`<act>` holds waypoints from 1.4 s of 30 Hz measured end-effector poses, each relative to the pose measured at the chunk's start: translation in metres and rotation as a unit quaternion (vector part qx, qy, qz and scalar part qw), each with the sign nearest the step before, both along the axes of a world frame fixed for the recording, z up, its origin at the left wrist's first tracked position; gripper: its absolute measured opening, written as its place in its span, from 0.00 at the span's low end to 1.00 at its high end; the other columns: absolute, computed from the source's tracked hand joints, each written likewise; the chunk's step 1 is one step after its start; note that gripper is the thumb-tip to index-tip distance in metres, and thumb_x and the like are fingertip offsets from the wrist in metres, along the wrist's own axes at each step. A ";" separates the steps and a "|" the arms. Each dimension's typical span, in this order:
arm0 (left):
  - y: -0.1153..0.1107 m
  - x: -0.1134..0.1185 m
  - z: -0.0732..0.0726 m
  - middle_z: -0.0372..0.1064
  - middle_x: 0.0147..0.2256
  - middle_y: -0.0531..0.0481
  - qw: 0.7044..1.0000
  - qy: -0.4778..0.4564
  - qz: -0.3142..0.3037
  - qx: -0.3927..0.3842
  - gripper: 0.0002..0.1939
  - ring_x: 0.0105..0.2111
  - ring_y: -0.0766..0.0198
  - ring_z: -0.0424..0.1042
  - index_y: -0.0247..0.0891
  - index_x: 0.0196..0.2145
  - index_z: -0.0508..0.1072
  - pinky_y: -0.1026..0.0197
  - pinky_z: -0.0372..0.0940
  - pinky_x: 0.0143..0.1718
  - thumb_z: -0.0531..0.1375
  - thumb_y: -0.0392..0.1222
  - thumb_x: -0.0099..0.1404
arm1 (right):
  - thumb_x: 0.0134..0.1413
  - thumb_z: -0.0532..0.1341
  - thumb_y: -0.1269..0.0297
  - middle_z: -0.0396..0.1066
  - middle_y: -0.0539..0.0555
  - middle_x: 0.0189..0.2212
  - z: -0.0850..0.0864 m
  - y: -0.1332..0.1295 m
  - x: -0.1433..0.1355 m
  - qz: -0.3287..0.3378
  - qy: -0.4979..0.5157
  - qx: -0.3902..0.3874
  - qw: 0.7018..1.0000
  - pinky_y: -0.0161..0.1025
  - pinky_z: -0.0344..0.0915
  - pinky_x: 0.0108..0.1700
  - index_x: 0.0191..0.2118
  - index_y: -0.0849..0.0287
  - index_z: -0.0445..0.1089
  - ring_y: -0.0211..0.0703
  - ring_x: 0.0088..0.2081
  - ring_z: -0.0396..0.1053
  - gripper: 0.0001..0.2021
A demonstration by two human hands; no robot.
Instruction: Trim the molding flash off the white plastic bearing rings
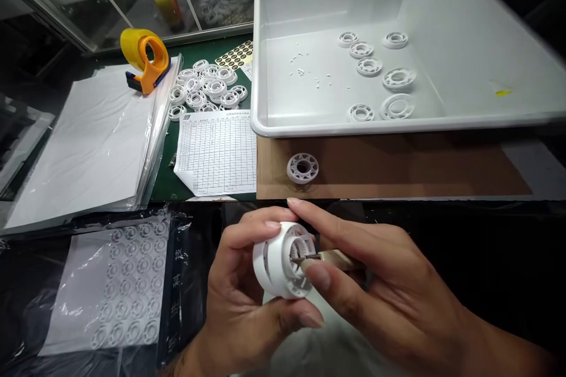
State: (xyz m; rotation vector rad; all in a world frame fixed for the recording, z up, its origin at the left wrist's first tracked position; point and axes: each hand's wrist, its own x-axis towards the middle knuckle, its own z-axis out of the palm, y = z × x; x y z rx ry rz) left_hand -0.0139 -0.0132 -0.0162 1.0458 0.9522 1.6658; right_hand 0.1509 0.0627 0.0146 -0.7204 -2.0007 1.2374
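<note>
My left hand [252, 294] is closed around a white plastic ring part [276, 262], which looks like a stack of rings tilted with its hollow face toward the right. In my right hand [367, 271] is a small hand tool with a thin metal tip and a beige handle [338, 259], gripped between thumb and fingers. The tip reaches into the opening of the ring part. My right index finger extends over the top of the part. Just beyond my hands, a single white ring [303, 168] lies on the brown cardboard [398, 168].
A white bin [309, 123] with several rings and small scraps stands behind the cardboard. Loose rings [206, 85] are piled beside a printed form [216, 153]. An orange tape dispenser [152, 65] rests on bagged white sheets [88, 135]. At lower left lies a bag of rings [130, 283].
</note>
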 end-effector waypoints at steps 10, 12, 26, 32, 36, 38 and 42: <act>0.001 0.002 0.000 0.76 0.57 0.56 1.000 -0.018 0.007 -0.003 0.28 0.52 0.70 0.80 0.49 0.57 0.78 0.72 0.73 0.56 0.77 0.35 0.61 | 0.78 0.60 0.64 0.75 0.49 0.34 -0.009 -0.005 -0.001 -0.011 -0.015 0.034 0.999 0.32 0.68 0.33 0.66 0.66 0.72 0.35 0.30 0.72 0.19; -0.001 0.000 0.001 0.77 0.56 0.56 0.999 -0.031 0.011 -0.028 0.27 0.51 0.69 0.81 0.50 0.54 0.80 0.71 0.74 0.54 0.79 0.39 0.59 | 0.78 0.60 0.64 0.73 0.48 0.33 -0.009 -0.003 0.001 -0.011 -0.018 0.038 0.999 0.33 0.67 0.32 0.66 0.65 0.72 0.35 0.29 0.71 0.18; 0.004 0.001 -0.008 0.80 0.26 0.44 0.864 -0.332 -0.248 -0.287 0.35 0.20 0.65 0.78 0.30 0.35 0.85 0.69 0.74 0.20 0.64 0.71 0.67 | 0.83 0.55 0.63 0.76 0.47 0.35 0.005 0.044 0.024 0.254 -0.063 0.115 0.958 0.37 0.62 0.36 0.70 0.61 0.63 0.37 0.34 0.73 0.18; 0.002 -0.001 -0.005 0.82 0.26 0.47 0.843 -0.346 -0.276 -0.304 0.32 0.20 0.65 0.78 0.35 0.33 0.86 0.69 0.74 0.20 0.66 0.71 0.64 | 0.85 0.53 0.60 0.74 0.47 0.33 0.007 0.046 0.025 0.250 -0.097 0.172 0.948 0.38 0.58 0.32 0.69 0.60 0.63 0.37 0.30 0.69 0.18; 0.003 0.001 -0.006 0.79 0.23 0.45 0.842 -0.331 -0.274 -0.327 0.35 0.18 0.65 0.76 0.33 0.29 0.84 0.69 0.72 0.18 0.66 0.73 0.62 | 0.85 0.52 0.60 0.72 0.46 0.32 0.011 0.045 0.026 0.238 -0.122 0.214 0.939 0.39 0.56 0.31 0.68 0.62 0.65 0.37 0.29 0.68 0.17; 0.003 0.002 -0.008 0.79 0.23 0.44 0.839 -0.340 -0.277 -0.321 0.37 0.17 0.65 0.76 0.31 0.28 0.83 0.68 0.71 0.16 0.65 0.74 0.62 | 0.84 0.53 0.60 0.73 0.47 0.32 0.013 0.046 0.026 0.235 -0.132 0.232 0.935 0.40 0.56 0.32 0.66 0.62 0.66 0.37 0.29 0.69 0.16; 0.002 0.003 -0.011 0.77 0.22 0.45 0.830 -0.343 -0.291 -0.330 0.37 0.18 0.65 0.76 0.30 0.25 0.79 0.69 0.71 0.16 0.64 0.74 0.64 | 0.83 0.55 0.62 0.74 0.49 0.32 0.020 0.050 0.023 0.250 -0.143 0.260 0.922 0.42 0.55 0.30 0.65 0.64 0.67 0.40 0.29 0.69 0.16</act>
